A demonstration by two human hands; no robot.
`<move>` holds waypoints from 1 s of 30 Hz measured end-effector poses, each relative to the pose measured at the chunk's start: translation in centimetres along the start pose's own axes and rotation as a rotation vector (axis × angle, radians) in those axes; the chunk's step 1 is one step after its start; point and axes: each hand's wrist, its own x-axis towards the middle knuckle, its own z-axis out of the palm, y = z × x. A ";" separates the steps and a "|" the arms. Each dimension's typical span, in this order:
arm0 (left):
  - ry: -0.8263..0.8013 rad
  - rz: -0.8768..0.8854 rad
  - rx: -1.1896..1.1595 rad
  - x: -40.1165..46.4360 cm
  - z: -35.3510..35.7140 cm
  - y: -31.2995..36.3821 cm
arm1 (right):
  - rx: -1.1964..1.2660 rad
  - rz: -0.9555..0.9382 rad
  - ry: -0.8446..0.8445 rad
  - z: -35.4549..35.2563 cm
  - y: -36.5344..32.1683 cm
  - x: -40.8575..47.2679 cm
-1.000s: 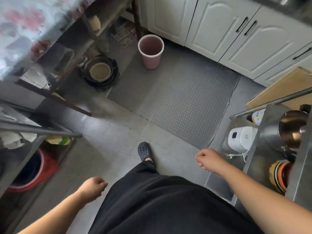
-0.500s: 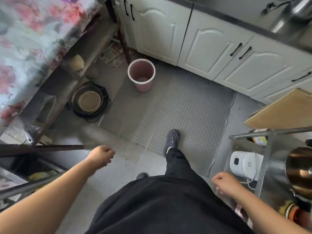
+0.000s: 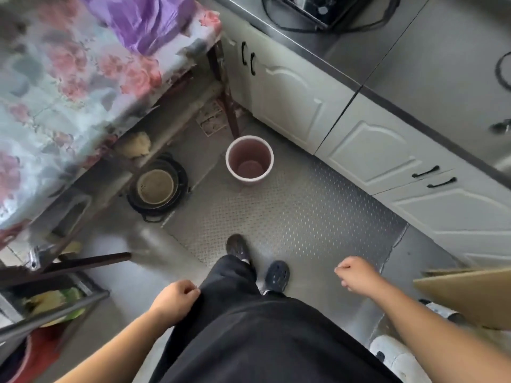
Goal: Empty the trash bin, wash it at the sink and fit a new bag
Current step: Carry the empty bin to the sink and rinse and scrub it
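Note:
A pink trash bin (image 3: pixel 249 154) stands upright on the floor beside a table leg, in front of the white cabinets. No bag or trash shows inside it. A crumpled purple plastic bag (image 3: pixel 149 20) lies on the floral table at the upper left. My left hand (image 3: pixel 174 301) hangs by my left thigh with its fingers loosely curled, holding nothing. My right hand (image 3: pixel 356 275) hangs at my right side, also loosely curled and holding nothing. Both hands are well short of the bin, and my feet are on the near edge of the mat.
A floral-cloth table (image 3: pixel 63 87) fills the left, with a black pot holding a beige basket (image 3: pixel 156 186) beneath it. White cabinets (image 3: pixel 367 150) under a steel counter (image 3: pixel 431 64) run along the right. A tread-plate mat (image 3: pixel 298 217) covers the floor. Cardboard (image 3: pixel 470 294) juts in at the right.
I have walked closer to the bin, which now sits lower and larger in view. My arms swung with the steps: the left hand dropped back, the right came forward. The purple bag came into view.

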 end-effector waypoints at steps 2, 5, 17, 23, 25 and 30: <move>-0.032 -0.058 -0.064 1.7 -1.2 0.0 | 0.029 -0.012 -0.005 -2.1 -3.8 2.6; -0.093 -0.128 -0.105 5.5 -3.7 0.4 | 0.075 -0.042 -0.012 -4.3 -9.5 5.8; 0.044 -0.001 -0.318 26.0 -16.0 16.7 | 0.149 -0.053 -0.057 -6.8 -23.6 16.9; 0.023 -0.096 -0.452 40.1 -10.8 20.3 | 0.179 0.056 -0.141 -3.0 -23.5 30.1; 0.004 -0.162 -0.549 44.8 -8.1 20.2 | 0.178 0.077 -0.159 -1.3 -22.7 34.8; 0.020 -0.351 -0.891 54.7 -1.7 19.6 | 0.202 0.060 -0.169 2.8 -21.8 44.9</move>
